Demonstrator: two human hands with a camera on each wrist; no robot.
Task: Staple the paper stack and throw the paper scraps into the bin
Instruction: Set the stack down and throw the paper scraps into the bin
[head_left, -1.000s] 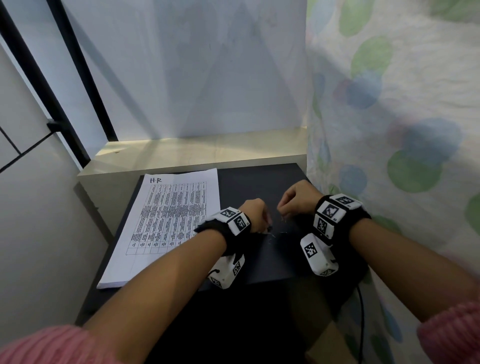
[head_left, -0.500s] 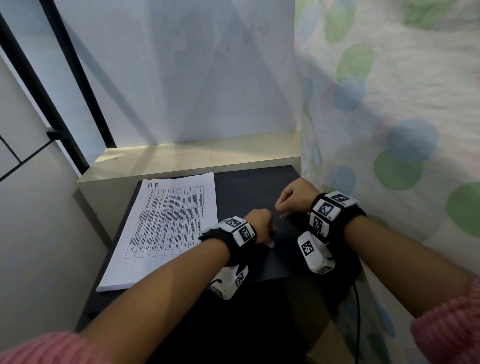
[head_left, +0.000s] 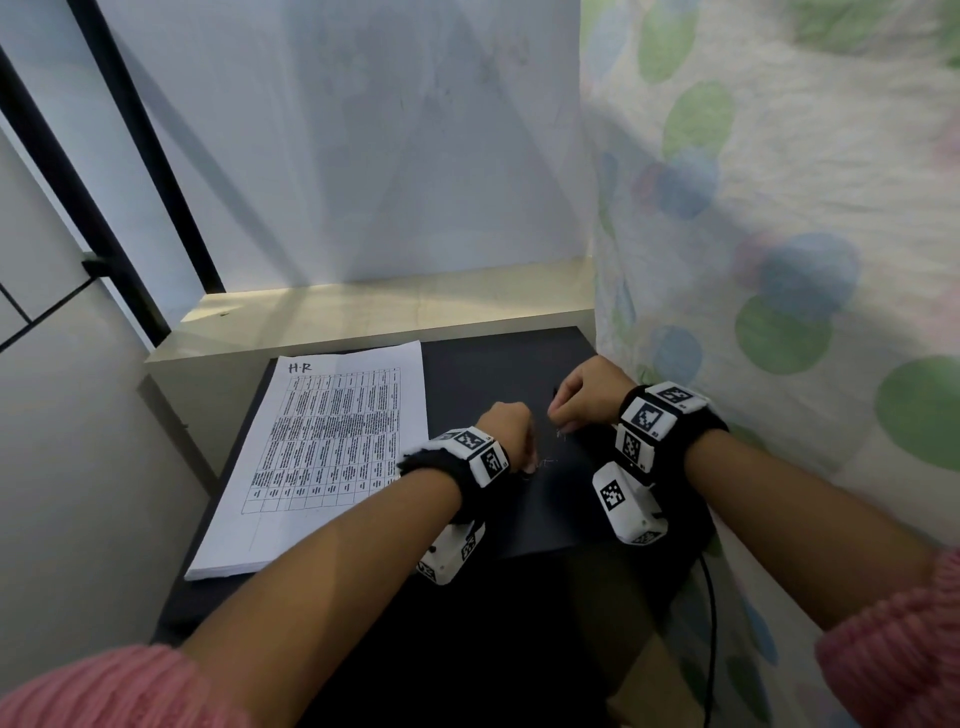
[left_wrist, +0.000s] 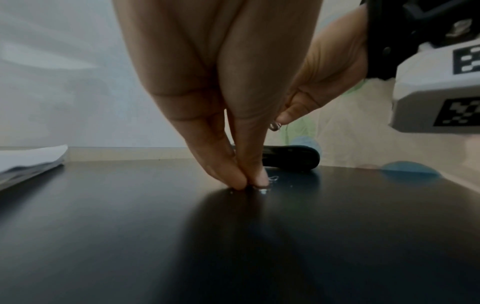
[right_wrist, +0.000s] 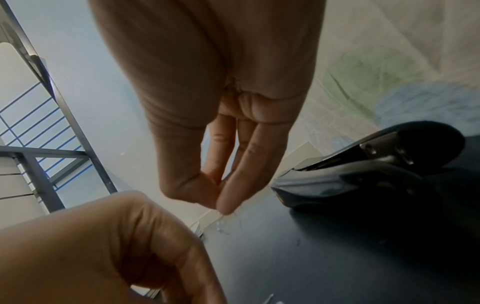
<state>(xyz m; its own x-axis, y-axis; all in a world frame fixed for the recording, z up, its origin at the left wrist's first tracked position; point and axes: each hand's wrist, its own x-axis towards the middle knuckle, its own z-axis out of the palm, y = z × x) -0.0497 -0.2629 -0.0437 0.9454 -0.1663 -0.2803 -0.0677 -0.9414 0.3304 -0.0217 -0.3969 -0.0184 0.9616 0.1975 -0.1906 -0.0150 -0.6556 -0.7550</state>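
Note:
A printed paper stack (head_left: 322, 452) lies flat on the left part of the black table (head_left: 493, 364); its corner also shows in the left wrist view (left_wrist: 28, 158). Tiny silvery scraps (head_left: 545, 461) lie scattered on the table between my hands. My left hand (left_wrist: 246, 185) has thumb and forefinger pinched together, tips down on the table at one scrap (left_wrist: 263, 191). My right hand (right_wrist: 221, 203) hovers just above the table, pinching thin wispy scraps. A black stapler (right_wrist: 363, 174) lies just beyond the hands (left_wrist: 291, 157).
A pale ledge (head_left: 389, 306) runs along the table's far edge under a white wall. A dotted curtain (head_left: 779, 260) hangs close on the right. A black cable (head_left: 709, 623) drops past the table's near right corner. No bin is in view.
My left hand has drawn slightly toward me and lowered its pinched fingertips onto the table. The right hand stays pinched in nearly the same spot.

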